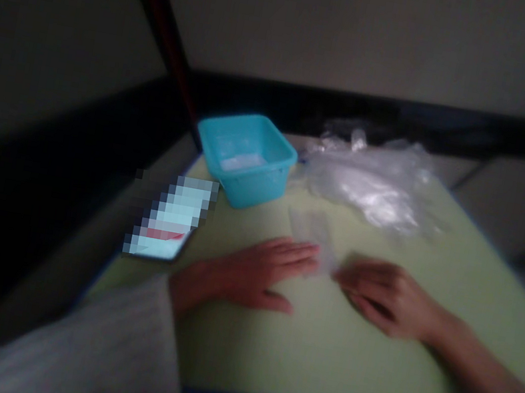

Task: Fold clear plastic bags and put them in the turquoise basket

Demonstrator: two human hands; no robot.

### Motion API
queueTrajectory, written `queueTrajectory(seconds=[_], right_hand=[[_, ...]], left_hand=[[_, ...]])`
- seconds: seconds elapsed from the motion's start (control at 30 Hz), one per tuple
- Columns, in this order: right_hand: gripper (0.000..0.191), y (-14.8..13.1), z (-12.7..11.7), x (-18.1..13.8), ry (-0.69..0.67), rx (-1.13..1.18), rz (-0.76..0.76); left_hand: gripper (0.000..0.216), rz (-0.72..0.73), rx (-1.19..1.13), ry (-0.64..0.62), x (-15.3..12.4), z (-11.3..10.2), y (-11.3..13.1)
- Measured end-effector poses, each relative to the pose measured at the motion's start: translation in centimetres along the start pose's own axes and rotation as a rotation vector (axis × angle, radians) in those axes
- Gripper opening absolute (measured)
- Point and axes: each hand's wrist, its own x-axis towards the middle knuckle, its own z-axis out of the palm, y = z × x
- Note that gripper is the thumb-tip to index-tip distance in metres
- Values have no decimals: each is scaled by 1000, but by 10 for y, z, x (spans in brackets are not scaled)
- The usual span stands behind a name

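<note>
A small clear plastic bag (313,231) lies flat on the pale green table (355,362). My left hand (262,272) rests flat on the table, fingers stretched out, with the fingertips on the bag's near edge. My right hand (385,294) lies just to the right of the bag with its fingers curled toward the bag's corner; the picture is smeared there, so I cannot make out whether it pinches the plastic.
A turquoise plastic tub (248,157) stands at the back left of the table. A heap of clear plastic bags (376,183) lies at the back right. A phone (171,221) rests on the left edge. Dark bars and a wall rise behind.
</note>
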Motion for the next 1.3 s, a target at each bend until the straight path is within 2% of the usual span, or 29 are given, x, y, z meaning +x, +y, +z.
queueTrajectory(seconds=[0.13,0.57,0.87,1.07,1.3], right_hand=[[25,0,0,0,7,11,-1],[25,0,1,0,19,18,16],[24,0,0,2,15,20,10],[25,0,2,0,10,30,25],[24,0,-4,4,40,73,28]], left_hand=[[71,17,24,-23,0,0,-1],[70,37,44,-23,-1,0,-6],[63,111,104,50,0,-4,-7],[55,187,74,135,2,2,-5],[67,143,24,101,2,7,-3]])
